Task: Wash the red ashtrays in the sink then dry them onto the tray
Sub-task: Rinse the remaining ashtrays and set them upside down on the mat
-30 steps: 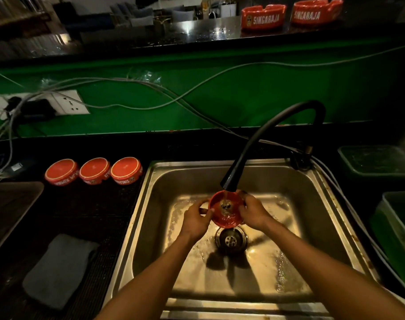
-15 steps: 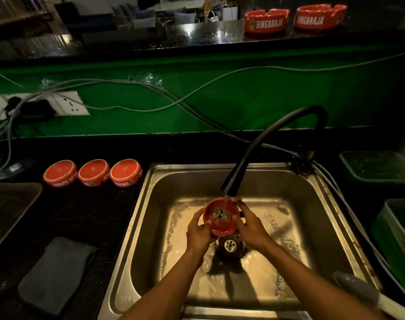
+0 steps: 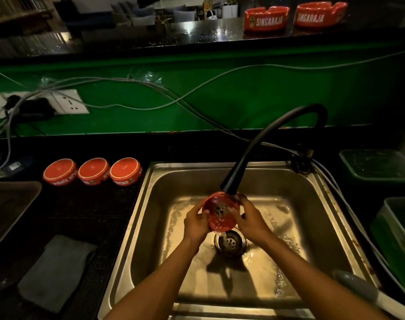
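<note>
Red and wet, an ashtray sits tilted at the centre of the frame, gripped between both hands over the steel sink. Left hand clasps its left rim, fingers curled round the edge; right hand grasps the right rim. Its hollow faces the camera, just under the nozzle of the black faucet, and water runs off its lower edge toward the drain directly below. At middle left, three ashtrays lie upside down in a row on the dark counter, beside the sink's left edge. Two more ashtrays stand upright on the shelf at upper right. A grey cloth lies at lower left, and a dark tray shows at the left edge.
</note>
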